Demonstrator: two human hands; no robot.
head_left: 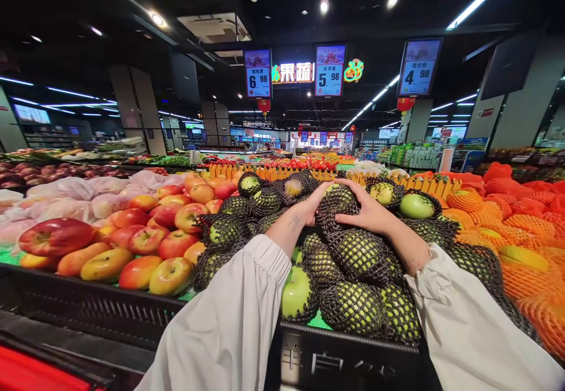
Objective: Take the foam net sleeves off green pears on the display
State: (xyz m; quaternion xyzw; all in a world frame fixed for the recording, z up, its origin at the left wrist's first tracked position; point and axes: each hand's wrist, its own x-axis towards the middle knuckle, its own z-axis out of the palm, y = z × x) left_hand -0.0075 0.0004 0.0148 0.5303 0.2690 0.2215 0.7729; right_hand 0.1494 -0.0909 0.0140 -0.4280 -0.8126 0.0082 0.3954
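In a supermarket produce aisle, I see both hands meet on one green apple (338, 202) wrapped in black foam netting, at the top of the pile and toward its far side. The left hand (309, 207) curls its fingers against the apple's left side; the right hand (368, 211) lies over its right side with fingers spread across the net. Together the grip presses on the fruit from both sides, though I cannot tell whether it is lifted clear of the heap. White sleeves (238, 314) cover both forearms. The pile of netted green apples (353, 305) fills a black crate (335, 358) at the near edge of the desk. Just left lies a heap of red and yellow apples (145, 241); just right, fruit in orange netting (529, 244). One unwrapped green apple (415, 206) sits near the right hand. Price signs (330, 70) hang overhead
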